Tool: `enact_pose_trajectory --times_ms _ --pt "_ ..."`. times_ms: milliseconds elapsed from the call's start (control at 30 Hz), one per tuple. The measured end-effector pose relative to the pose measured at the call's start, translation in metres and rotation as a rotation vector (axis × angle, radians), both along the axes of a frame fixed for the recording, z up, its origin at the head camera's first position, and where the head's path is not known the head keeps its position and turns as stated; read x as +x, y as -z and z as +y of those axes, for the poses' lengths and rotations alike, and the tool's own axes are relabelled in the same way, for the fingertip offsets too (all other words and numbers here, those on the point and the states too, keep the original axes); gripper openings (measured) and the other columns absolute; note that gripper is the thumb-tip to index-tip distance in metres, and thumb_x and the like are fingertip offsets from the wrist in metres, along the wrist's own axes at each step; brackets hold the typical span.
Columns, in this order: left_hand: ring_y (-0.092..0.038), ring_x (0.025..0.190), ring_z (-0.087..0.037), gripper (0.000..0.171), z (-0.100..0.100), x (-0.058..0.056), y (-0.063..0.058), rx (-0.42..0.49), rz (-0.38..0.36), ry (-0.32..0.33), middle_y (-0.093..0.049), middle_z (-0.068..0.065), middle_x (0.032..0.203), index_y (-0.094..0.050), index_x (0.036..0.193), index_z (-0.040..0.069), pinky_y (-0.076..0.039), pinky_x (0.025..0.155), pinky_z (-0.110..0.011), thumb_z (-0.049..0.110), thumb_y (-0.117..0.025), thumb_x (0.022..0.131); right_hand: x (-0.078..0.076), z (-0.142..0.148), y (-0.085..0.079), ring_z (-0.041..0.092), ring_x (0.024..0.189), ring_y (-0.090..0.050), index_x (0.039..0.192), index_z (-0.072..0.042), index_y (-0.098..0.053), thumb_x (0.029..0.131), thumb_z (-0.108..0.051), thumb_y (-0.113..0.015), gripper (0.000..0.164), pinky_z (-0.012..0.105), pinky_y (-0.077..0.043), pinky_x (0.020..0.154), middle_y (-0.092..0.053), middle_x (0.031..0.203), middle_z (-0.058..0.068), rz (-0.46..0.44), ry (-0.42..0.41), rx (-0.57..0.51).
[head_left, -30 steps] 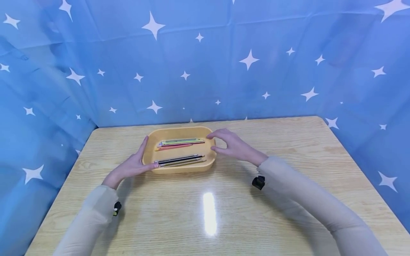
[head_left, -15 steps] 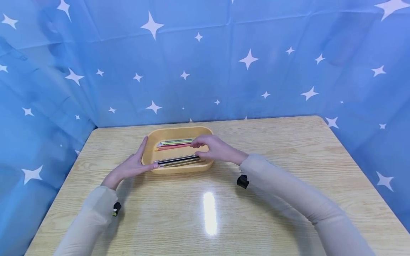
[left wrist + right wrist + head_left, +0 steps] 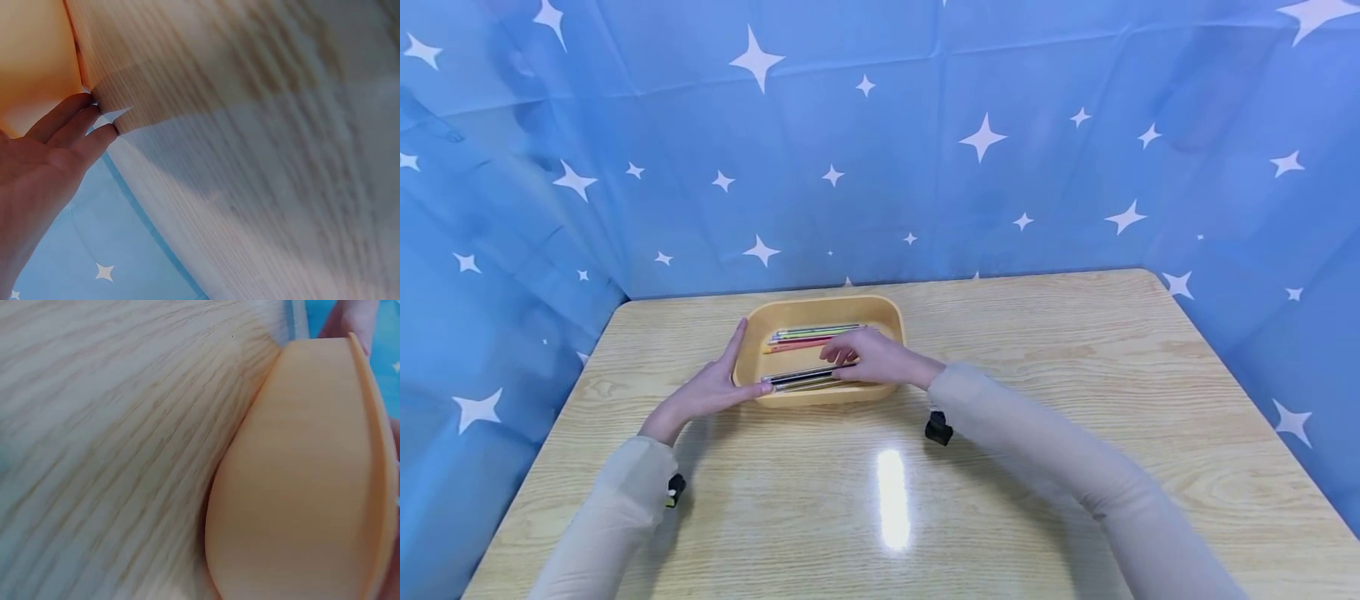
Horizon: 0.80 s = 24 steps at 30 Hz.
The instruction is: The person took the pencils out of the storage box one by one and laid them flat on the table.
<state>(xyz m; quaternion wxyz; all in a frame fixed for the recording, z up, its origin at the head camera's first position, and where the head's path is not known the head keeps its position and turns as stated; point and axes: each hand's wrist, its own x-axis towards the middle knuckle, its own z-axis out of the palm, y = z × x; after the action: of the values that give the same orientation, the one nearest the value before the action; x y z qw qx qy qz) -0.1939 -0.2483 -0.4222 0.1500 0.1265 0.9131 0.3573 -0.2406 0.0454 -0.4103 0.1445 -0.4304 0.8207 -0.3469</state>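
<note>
A yellow-orange tray [image 3: 891, 317] sits toward the back of the table, with slim pencils in two groups. Bright pencils [image 3: 797, 342] lie in its far half, dark and gold ones [image 3: 797, 379] along the near side. My left hand [image 3: 711, 387] rests around the tray's left end, index finger straight along the wall and thumb on the near rim. In the left wrist view its fingers [image 3: 97, 140] lie by the tray's side. My right hand [image 3: 880, 357] reaches over the right end, fingers bent over the middle, thumb at the dark pencils, whose right ends it hides.
The wood-grain table [image 3: 1075, 350] extends to the right and in front of the tray. A blue curtain [image 3: 910, 167] with white stars hangs behind it and at the sides. Black wrist cameras [image 3: 938, 427] hang under both sleeves.
My right hand has moved left from the tray's right rim to over the dark pencils, its fingers bending more. The left hand and the tray have stayed in place.
</note>
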Motion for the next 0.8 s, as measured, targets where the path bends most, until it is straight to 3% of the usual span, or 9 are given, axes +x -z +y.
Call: enact_pose_trajectory --times_ms 200,400,800 --pt "-0.024 0.134 -0.052 0.111 0.000 0.000 0.002 0.006 -0.009 -0.006 -0.001 -0.029 0.156 0.018 0.153 0.017 -0.024 0.106 -0.062 0.040 -0.069 0.088 -0.001 -0.012 0.005 0.015 0.098 -0.064 0.123 0.001 -0.063 0.092 -0.008 -0.066 0.032 0.021 -0.049 0.083 -0.066 0.117 0.012 -0.079 0.025 0.061" --pt "-0.029 0.132 -0.052 0.111 -0.001 -0.001 0.002 0.009 0.001 0.000 -0.005 -0.031 0.154 0.017 0.153 0.016 -0.027 0.105 -0.061 0.041 -0.069 0.088 -0.006 -0.022 0.008 0.016 0.103 -0.062 0.126 -0.002 -0.062 0.094 -0.011 -0.064 0.033 0.024 -0.048 0.087 -0.066 0.117 0.008 -0.130 0.075 0.102" --pt "-0.028 0.133 -0.051 0.113 0.000 0.000 0.001 0.006 -0.017 -0.008 -0.008 -0.033 0.154 0.020 0.152 0.020 -0.026 0.105 -0.061 0.045 -0.069 0.087 -0.012 -0.030 0.021 0.011 0.088 -0.061 0.108 -0.005 -0.068 0.092 -0.018 -0.068 0.020 0.025 -0.049 0.081 -0.067 0.096 0.001 -0.139 0.113 0.099"
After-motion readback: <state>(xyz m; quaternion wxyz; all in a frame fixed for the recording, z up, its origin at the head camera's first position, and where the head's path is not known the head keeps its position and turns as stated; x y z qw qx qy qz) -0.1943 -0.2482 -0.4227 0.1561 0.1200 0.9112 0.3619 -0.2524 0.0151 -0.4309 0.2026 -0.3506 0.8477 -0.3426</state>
